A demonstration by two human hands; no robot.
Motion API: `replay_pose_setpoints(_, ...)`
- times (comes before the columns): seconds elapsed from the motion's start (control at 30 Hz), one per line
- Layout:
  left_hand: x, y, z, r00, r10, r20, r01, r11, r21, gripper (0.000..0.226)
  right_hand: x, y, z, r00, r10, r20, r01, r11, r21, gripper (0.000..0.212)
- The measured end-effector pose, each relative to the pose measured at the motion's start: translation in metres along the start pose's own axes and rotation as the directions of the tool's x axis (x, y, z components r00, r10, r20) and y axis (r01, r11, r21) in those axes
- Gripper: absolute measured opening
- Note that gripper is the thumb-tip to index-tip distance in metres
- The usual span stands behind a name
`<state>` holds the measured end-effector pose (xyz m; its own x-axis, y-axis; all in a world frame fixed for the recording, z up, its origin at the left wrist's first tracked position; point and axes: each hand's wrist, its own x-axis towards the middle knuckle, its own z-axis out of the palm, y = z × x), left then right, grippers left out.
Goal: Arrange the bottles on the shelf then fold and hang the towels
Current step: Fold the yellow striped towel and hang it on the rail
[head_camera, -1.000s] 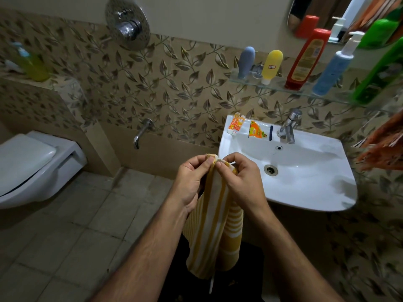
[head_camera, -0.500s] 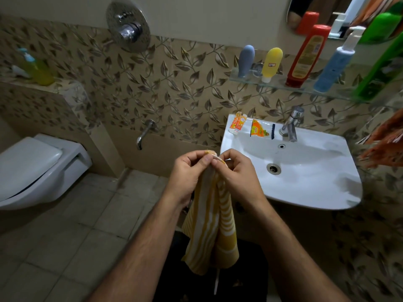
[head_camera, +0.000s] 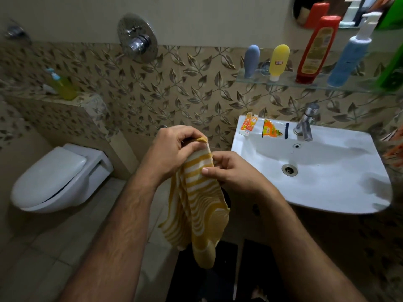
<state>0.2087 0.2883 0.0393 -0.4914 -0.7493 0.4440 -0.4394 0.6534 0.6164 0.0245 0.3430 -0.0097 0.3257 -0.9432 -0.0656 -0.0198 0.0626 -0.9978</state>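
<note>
Right hand (head_camera: 234, 173) lower on striped towel (head_camera: 197, 205) — perhaps sliding

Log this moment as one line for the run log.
step: folding towel | left hand: grips striped towel top | right hand: pinches its edge | bottles: upright on glass shelf

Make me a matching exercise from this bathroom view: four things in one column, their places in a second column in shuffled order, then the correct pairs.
Things:
1. striped towel
2. red bottle
3. orange sachet
4. yellow-green pump bottle

Places:
A. on the tiled ledge above the toilet
B. on the glass shelf
C. held in the left hand and right hand
D. on the back rim of the sink, left of the tap

Pairs: 1-C, 2-B, 3-D, 4-A
</note>
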Motion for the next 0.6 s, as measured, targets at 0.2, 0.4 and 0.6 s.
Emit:
replay_pose_setpoints(0.2, -0.002, -0.001, -0.008, 0.993, -0.01, -0.12, 0.016, 0.998, 0.053, 0.008, 0.01, 0.026, 0.009, 0.99, 0.143, 0.011, -0.143, 0.986, 0.082, 0.028)
replay_pose_setpoints(0.4, -0.004, -0.007, -0.017, 0.972, -0.047, -0.23, 0.036, 0.998, -0.052, 0.005, 0.004, 0.038, 0.001, 0.971, 0.211, -0.114, -0.203, 0.976, 0.082, 0.013)
replay_pose_setpoints(0.6, -0.003, -0.011, -0.026, 0.942, -0.077, -0.327, 0.014, 0.982, -0.191, 0.007, -0.006, 0.03, -0.002, 0.965, 0.094, -0.246, -0.092, 0.996, 0.019, 0.012)
